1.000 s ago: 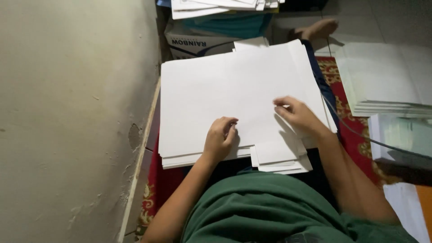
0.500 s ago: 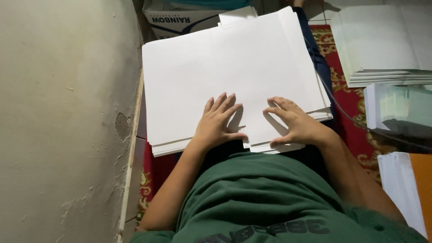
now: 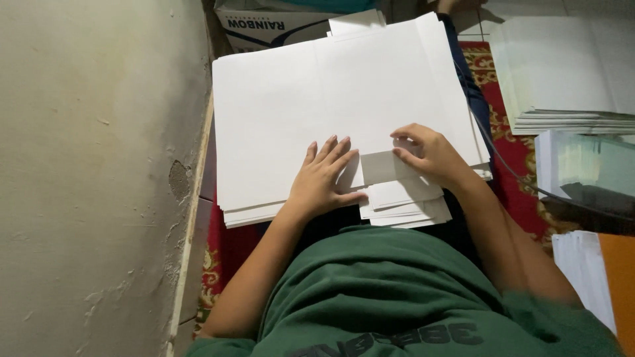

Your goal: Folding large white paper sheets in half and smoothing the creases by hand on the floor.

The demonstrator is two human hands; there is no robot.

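Right hand (image 3: 428, 153) has slid up the near edge | now pinching large white paper sheet (image 3: 344, 99) | left hand (image 3: 322, 180) flat, fingers spread on it.

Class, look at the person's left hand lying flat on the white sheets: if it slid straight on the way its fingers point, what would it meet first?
Only more of the large white paper sheet under the left hand; beyond its far edge, probably the cardboard box.
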